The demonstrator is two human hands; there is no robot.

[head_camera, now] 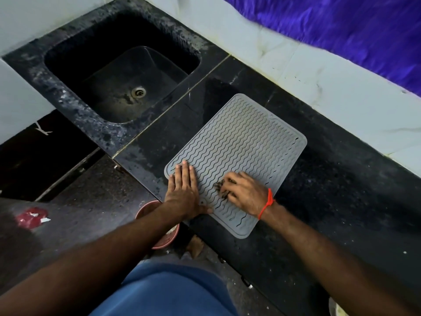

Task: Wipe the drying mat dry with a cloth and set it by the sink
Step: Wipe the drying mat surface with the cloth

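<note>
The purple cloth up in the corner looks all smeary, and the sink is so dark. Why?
In the head view, the purple cloth is streaked with motion blur near the frame edge; the sink is black stone in dim light, so only its drain glints; the grey mat and both hands stay fairly sharp.

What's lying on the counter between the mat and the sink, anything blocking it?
Nothing visible. The drying mat lies flat under both hands, and the dark counter strip between it and the sink is bare, apart from what looks like a wet patch.
</note>
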